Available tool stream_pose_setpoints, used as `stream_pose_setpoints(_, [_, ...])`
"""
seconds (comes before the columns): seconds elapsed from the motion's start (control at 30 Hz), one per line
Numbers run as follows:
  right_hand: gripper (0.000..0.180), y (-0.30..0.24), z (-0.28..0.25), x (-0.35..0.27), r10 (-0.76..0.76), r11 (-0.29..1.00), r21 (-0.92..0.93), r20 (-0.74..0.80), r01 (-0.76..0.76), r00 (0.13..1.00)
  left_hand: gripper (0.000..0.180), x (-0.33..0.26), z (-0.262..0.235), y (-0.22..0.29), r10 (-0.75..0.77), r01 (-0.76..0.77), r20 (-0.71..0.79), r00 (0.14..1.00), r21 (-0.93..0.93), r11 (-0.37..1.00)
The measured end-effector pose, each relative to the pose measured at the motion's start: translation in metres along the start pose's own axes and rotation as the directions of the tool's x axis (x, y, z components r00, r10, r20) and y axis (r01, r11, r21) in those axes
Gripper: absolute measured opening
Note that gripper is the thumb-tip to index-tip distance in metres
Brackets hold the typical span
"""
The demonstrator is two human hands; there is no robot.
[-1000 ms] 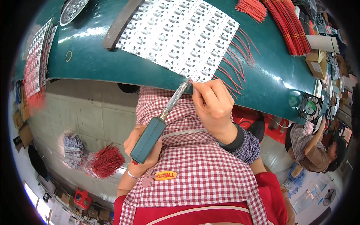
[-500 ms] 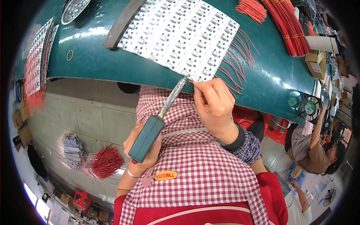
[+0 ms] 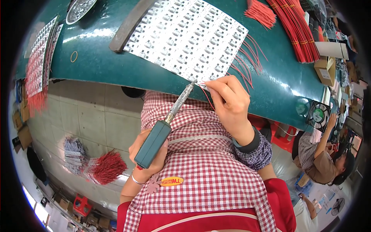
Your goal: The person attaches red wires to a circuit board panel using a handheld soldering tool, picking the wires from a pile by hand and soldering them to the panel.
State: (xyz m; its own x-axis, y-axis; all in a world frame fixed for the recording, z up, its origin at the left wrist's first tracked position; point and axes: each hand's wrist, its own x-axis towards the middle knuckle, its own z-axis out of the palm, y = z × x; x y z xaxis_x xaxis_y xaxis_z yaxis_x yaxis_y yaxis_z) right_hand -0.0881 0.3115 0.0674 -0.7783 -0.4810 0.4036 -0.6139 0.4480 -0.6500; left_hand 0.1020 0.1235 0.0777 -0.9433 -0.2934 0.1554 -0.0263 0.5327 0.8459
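Fingers of the left hand (image 3: 148,152) wrap fully around the teal handle of a soldering iron (image 3: 164,129), closed tight on it low in the head view, just in front of the checked apron. The iron's metal shaft slants up and to the right, and its tip meets the near edge of the white circuit panel (image 3: 185,36), which lies on the green table (image 3: 96,63).

The right hand (image 3: 232,106) sits just right of the tip, its thumb and fingertips pinched together on a thin red wire (image 3: 208,98) that they hold against the same near edge of the panel. Wire end, iron tip and panel edge all come together at one spot; whether the wire touches the tip I cannot tell.

More red leads (image 3: 247,58) already fan out from the right edge of the panel. A dark flat bar (image 3: 129,25) rests along its left edge. Far right on the table lie bundles of red wires (image 3: 297,29), and a smaller red bunch (image 3: 261,11) sits beyond the panel. At far left another panel with red leads (image 3: 38,62) hangs over the table edge. A small fan (image 3: 319,116) stands at the right, near a seated person (image 3: 320,160). On the floor to the left lies a red wire bundle (image 3: 106,168).
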Motion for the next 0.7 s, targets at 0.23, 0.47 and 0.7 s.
stream_pose_setpoints(0.23, [0.023, 0.002, -0.003, 0.001, 0.025, 1.0, 0.001, 0.062, -0.025, 0.998, 0.024, 0.003, 0.002, 0.001, -0.038, 0.038, 0.002, 0.999, -0.025, 0.999])
stream_pose_setpoints(0.47, [0.023, 0.0, -0.005, 0.002, 0.031, 0.999, 0.003, 0.095, -0.032, 0.995, 0.022, 0.01, 0.003, 0.004, -0.029, 0.03, 0.028, 0.999, -0.011, 1.0])
stream_pose_setpoints(0.7, [0.019, -0.001, -0.006, 0.006, 0.032, 0.999, -0.007, 0.1, -0.032, 0.994, 0.02, 0.012, 0.004, 0.003, 0.002, -0.002, 0.044, 0.999, 0.0, 1.0])
